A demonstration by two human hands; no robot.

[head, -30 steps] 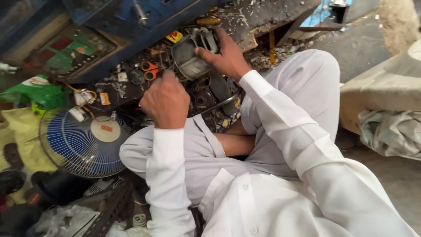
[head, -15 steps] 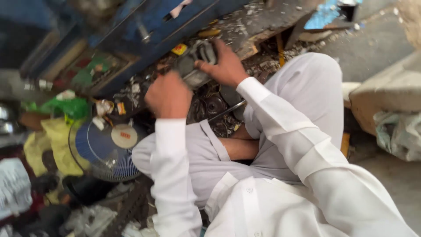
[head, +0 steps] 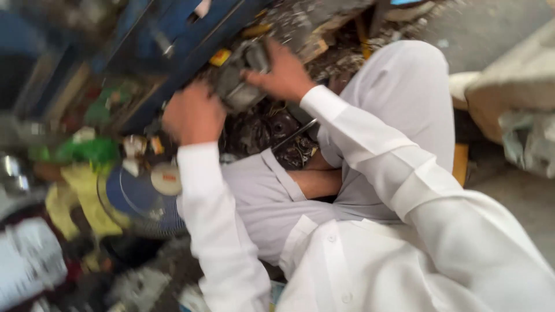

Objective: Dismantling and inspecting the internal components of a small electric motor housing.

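A blue metal frame (head: 173,52) runs slantwise across the top of the view, with a heap of dark scrap parts (head: 266,130) on the floor below it. Left of the person's knee lies a round blue fan guard (head: 136,202) (much blurred, with a pale hub at its middle), and beside it some yellow cloth (head: 78,199) and a green bag (head: 87,151). A pale sack (head: 520,86) sits at the right edge.

The grey metal part (head: 243,81), a blocky motor-like piece, is held up over the scrap heap, just under the blue frame. The right hand (head: 283,75) has its grip closed over the part's upper right side, fingers curled onto it. The left hand (head: 193,112) is bunched at the part's lower left; its grip looks closed, but whether it actually clasps the part I cannot tell.
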